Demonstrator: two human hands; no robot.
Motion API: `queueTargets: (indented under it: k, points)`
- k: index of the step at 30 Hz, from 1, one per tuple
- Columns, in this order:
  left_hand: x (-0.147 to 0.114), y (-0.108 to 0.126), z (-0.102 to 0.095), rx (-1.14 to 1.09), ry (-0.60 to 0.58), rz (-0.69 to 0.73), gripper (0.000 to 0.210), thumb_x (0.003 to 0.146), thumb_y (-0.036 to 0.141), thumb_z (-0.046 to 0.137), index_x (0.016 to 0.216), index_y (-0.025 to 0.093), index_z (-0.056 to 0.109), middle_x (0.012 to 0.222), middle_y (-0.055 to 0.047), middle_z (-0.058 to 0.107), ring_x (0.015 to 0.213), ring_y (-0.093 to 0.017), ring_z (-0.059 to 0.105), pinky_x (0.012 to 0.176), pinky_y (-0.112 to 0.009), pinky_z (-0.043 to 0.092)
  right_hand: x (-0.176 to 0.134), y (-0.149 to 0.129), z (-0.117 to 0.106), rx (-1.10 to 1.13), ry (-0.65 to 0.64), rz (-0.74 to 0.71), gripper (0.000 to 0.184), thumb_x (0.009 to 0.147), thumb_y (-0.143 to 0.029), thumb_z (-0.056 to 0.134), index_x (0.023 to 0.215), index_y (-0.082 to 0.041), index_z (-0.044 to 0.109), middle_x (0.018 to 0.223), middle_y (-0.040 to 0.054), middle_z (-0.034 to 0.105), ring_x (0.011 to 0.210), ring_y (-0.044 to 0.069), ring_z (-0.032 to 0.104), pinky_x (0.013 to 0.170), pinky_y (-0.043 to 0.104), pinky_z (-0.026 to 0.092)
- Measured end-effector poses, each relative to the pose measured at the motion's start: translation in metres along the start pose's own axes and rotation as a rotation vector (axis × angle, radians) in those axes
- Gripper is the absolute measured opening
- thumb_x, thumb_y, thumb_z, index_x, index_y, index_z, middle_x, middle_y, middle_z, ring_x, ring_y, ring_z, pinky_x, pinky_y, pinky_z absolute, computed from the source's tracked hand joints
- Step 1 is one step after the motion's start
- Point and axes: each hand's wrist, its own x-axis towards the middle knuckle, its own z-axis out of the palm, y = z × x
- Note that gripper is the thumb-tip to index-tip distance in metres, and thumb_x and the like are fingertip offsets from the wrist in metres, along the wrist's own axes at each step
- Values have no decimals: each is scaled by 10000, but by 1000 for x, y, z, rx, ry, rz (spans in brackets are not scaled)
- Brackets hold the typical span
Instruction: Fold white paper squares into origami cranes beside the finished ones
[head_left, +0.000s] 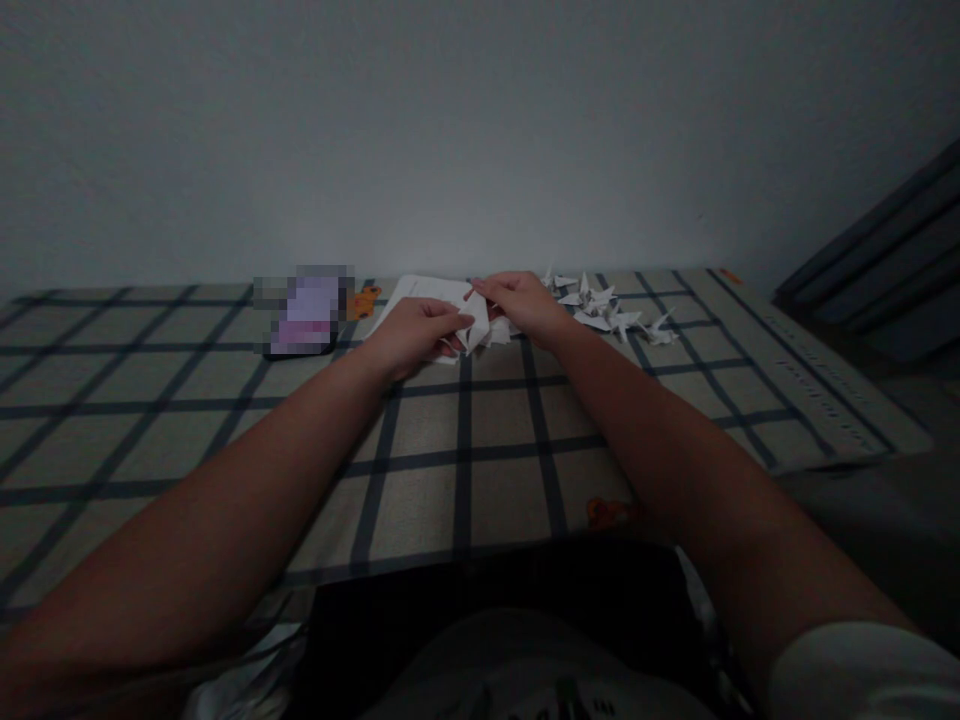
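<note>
One folded white paper (475,328) is up in the middle, over the far part of the bench (420,460). Two hands have it. The left hand (414,332) pinches its left side with thumb and finger. The right hand (525,302) pinches its top right part. The hands hide some of the paper, so its whole shape is hard to see. More white bits peek out below the hands; I cannot tell how many.

One white sheet (424,288) lies behind the left hand, partly covered. To the right is a bunch of white paper birds (600,300). I count at least five, but they overlap. To the left is one phone (307,312), its picture all blurry squares. Three orange pictures (364,302) show on the checked cloth; an arm partly hides the near one. Dark striped stuff (892,260) on the right is cut off by the edge.
</note>
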Motion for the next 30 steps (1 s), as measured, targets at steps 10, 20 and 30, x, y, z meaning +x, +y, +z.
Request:
queueTargets:
  k: [10, 20, 30]
  points:
    - [-2, 3, 0, 23, 28, -29, 110, 762, 235, 763, 698, 157, 718, 626, -26, 696, 467, -68, 536, 468, -183, 417, -1, -7, 4, 98, 8, 84, 433, 977, -535, 565, 770, -168, 661, 701, 15, 658, 632, 98, 574, 592, 204, 452]
    - [-4, 0, -1, 121, 9, 36, 228, 770, 400, 767, 806, 178, 736, 664, -30, 694, 530, -119, 591, 501, -223, 452, 2, 2, -5, -26, 29, -86, 206, 924, -269, 654, 754, -157, 631, 647, -26, 580, 605, 82, 517, 616, 220, 425]
    - [1, 6, -11, 194, 310, 300, 455, 846, 589, 625, 822, 160, 776, 588, 0, 517, 547, -115, 439, 518, -242, 327, -1, -5, -4, -102, 32, -186, 257, 905, -371, 652, 762, -161, 615, 681, -14, 583, 639, 92, 511, 645, 238, 441]
